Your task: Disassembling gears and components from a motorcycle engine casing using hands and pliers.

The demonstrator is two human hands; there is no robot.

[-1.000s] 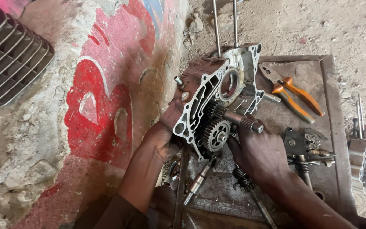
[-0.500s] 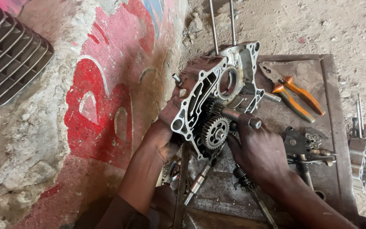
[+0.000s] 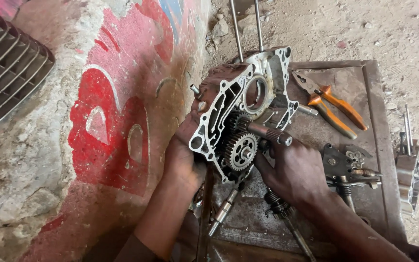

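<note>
An aluminium engine crankcase half [image 3: 248,104] stands tilted on a greasy metal tray [image 3: 364,92], its open side facing me. A steel gear [image 3: 241,151] and a splined shaft [image 3: 270,133] sit in its lower part. My left hand [image 3: 183,155] grips the case's left edge from behind. My right hand [image 3: 294,170] is at the lower right of the case, fingers by the gear cluster and under the shaft; what they pinch is hidden.
Orange-handled pliers [image 3: 333,104] lie on the tray to the right. A dark engine part [image 3: 347,165] and a gear shaft [image 3: 280,208] rest near my right wrist. A painted concrete wall [image 3: 103,126] rises at left, a finned cylinder [image 3: 6,68] on it.
The crankcase has tipped slightly and shifted left under both hands. My right hand stays at the gears and shaft.
</note>
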